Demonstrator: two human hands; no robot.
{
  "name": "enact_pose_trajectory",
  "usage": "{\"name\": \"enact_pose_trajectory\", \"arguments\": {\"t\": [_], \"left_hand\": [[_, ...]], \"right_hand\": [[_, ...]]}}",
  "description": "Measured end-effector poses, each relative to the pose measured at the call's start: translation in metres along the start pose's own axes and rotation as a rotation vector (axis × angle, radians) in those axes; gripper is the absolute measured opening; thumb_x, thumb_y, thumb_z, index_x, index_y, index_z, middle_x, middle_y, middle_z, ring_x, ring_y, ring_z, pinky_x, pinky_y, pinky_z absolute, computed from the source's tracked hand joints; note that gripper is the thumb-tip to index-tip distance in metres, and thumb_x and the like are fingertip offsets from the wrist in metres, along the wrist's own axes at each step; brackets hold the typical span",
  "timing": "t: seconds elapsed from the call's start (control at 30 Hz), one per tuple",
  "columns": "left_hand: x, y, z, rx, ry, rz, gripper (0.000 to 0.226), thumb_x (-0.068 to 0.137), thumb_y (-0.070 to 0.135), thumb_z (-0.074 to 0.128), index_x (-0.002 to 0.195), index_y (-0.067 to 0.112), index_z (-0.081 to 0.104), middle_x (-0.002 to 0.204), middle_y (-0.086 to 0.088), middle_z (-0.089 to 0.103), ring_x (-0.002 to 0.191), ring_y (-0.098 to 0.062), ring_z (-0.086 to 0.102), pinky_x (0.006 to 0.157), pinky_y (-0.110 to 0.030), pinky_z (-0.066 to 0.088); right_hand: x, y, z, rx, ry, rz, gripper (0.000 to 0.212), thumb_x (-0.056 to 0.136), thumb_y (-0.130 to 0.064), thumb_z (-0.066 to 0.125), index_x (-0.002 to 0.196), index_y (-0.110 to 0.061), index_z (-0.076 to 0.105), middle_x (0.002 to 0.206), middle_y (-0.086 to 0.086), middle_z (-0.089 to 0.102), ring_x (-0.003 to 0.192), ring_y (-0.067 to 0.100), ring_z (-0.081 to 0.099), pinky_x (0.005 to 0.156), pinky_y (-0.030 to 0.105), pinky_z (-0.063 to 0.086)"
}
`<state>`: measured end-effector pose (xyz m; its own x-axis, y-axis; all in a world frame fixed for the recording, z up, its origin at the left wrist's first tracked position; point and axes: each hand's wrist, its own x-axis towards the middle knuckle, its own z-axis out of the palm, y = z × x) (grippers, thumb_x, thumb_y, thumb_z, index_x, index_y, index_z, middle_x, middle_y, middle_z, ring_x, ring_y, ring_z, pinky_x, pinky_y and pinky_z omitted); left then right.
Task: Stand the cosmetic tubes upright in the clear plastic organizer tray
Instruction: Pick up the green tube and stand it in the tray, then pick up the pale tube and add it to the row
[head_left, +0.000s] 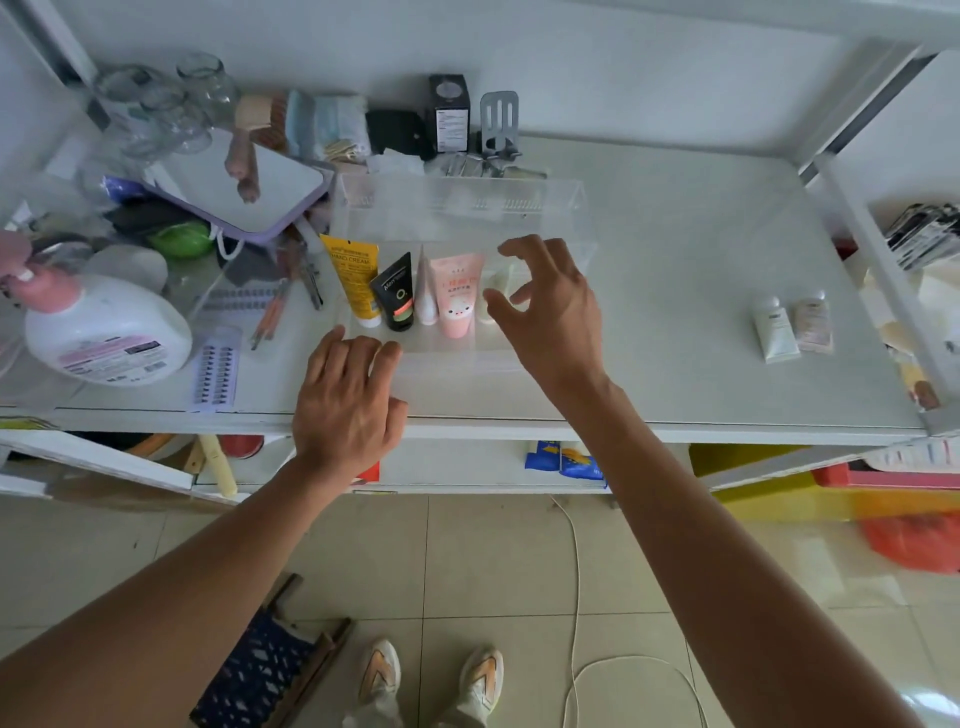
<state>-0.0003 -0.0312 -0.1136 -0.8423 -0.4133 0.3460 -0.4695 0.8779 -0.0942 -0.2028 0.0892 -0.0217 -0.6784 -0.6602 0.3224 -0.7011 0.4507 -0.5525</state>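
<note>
Left hand (347, 402) rests flat on the table edge (675, 431), fingers spread, holding nothing, touching the front of the clear tray (571, 208). Right hand (553, 312) hovers with fingers open, empty, just beside a pale tube (493, 291). Four more tubes stand in the tray: yellow (353, 278), black (395, 293), white (426, 296), pink (457, 293). Two small tubes (792, 325) lie well apart at right. Judgement: light, soft-walled, likely to topple; pinch mid-body, set cap down.
</note>
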Motion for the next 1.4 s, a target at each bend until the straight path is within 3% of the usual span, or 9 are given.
{"name": "enact_pose_trajectory", "arguments": {"t": [0.17, 0.33, 0.53, 0.73, 0.93, 1.03, 1.1, 1.17, 1.4], "left_hand": [[0.0, 0.003, -0.005, -0.011, -0.054, 0.005, 0.046, 0.085, 0.017, 0.049, 0.127, 0.002, 0.058, 0.108, -0.023, 0.066, 0.097, -0.041, 0.062, 0.121, -0.055, 0.04], [-0.001, 0.002, -0.006, -0.027, -0.031, 0.003, 0.048, 0.09, 0.019, 0.043, 0.131, -0.001, 0.057, 0.113, -0.029, 0.067, 0.103, -0.048, 0.062, 0.12, -0.058, 0.039], [-0.003, 0.007, -0.003, -0.044, 0.024, -0.015, 0.047, 0.092, 0.018, 0.042, 0.13, -0.005, 0.058, 0.112, -0.033, 0.065, 0.1, -0.051, 0.058, 0.113, -0.063, 0.042], [-0.004, 0.019, -0.011, 0.008, 0.079, -0.091, 0.046, 0.088, 0.018, 0.047, 0.127, -0.006, 0.055, 0.11, -0.033, 0.056, 0.1, -0.054, 0.052, 0.106, -0.068, 0.041], [-0.008, 0.008, 0.006, 0.157, 0.252, -0.089, 0.055, 0.089, 0.029, 0.041, 0.136, 0.003, 0.054, 0.127, -0.016, 0.055, 0.119, -0.057, 0.051, 0.117, -0.068, 0.033], [-0.033, -0.009, 0.03, 0.135, 0.27, 0.043, 0.046, 0.094, 0.024, 0.038, 0.135, 0.018, 0.058, 0.129, -0.029, 0.059, 0.093, -0.05, 0.057, 0.092, -0.077, 0.048], [-0.023, 0.015, 0.011, 0.018, 0.179, 0.019, 0.031, 0.094, 0.007, 0.042, 0.121, 0.0, 0.056, 0.133, -0.038, 0.058, 0.087, -0.05, 0.057, 0.087, -0.075, 0.05], [-0.002, 0.037, -0.018, 0.084, 0.162, -0.14, 0.048, 0.089, 0.017, 0.043, 0.13, -0.007, 0.053, 0.13, -0.039, 0.054, 0.106, -0.055, 0.055, 0.103, -0.072, 0.039], [0.001, 0.024, -0.016, 0.08, 0.01, -0.201, 0.051, 0.09, 0.031, 0.042, 0.127, -0.004, 0.053, 0.114, -0.034, 0.06, 0.109, -0.053, 0.054, 0.108, -0.065, 0.042]], "right_hand": [[-0.027, 0.008, -0.038, 0.039, 0.135, 0.106, 0.022, 0.092, -0.027, 0.063, 0.113, -0.027, 0.067, 0.112, -0.008, 0.066, 0.104, 0.017, 0.064, 0.07, 0.04, 0.059], [-0.055, 0.053, -0.107, -0.1, 0.081, 0.194, 0.019, 0.093, -0.025, 0.061, 0.11, -0.027, 0.069, 0.108, -0.008, 0.07, 0.108, 0.018, 0.061, 0.074, 0.035, 0.054], [-0.045, 0.148, -0.167, -0.356, -0.098, 0.445, 0.037, 0.096, -0.033, 0.06, 0.131, -0.021, 0.061, 0.133, 0.008, 0.062, 0.13, 0.029, 0.052, 0.099, 0.04, 0.046], [-0.027, 0.223, -0.162, -0.444, -0.116, 0.552, 0.059, 0.097, -0.037, 0.059, 0.146, -0.008, 0.045, 0.142, 0.015, 0.053, 0.131, 0.037, 0.053, 0.096, 0.045, 0.047], [-0.036, 0.261, -0.14, -0.487, 0.021, 0.388, 0.054, 0.091, -0.034, 0.065, 0.134, -0.007, 0.048, 0.132, 0.017, 0.056, 0.118, 0.037, 0.057, 0.082, 0.044, 0.052], [-0.04, 0.264, -0.136, -0.443, 0.068, 0.356, 0.047, 0.082, -0.031, 0.068, 0.122, -0.01, 0.054, 0.117, 0.014, 0.061, 0.104, 0.034, 0.059, 0.079, 0.041, 0.048], [-0.05, 0.264, -0.137, -0.397, 0.107, 0.352, 0.038, 0.077, -0.027, 0.066, 0.11, -0.012, 0.054, 0.105, 0.01, 0.063, 0.093, 0.031, 0.058, 0.076, 0.038, 0.044], [-0.061, 0.26, -0.136, -0.371, 0.13, 0.321, 0.031, 0.077, -0.027, 0.064, 0.103, -0.014, 0.052, 0.097, 0.006, 0.063, 0.087, 0.028, 0.057, 0.074, 0.036, 0.041], [-0.06, 0.23, -0.139, -0.157, 0.097, 0.25, 0.028, 0.099, -0.032, 0.057, 0.084, -0.008, 0.055, 0.071, 0.008, 0.058, 0.065, 0.035, 0.057, 0.059, 0.035, 0.041]]}}
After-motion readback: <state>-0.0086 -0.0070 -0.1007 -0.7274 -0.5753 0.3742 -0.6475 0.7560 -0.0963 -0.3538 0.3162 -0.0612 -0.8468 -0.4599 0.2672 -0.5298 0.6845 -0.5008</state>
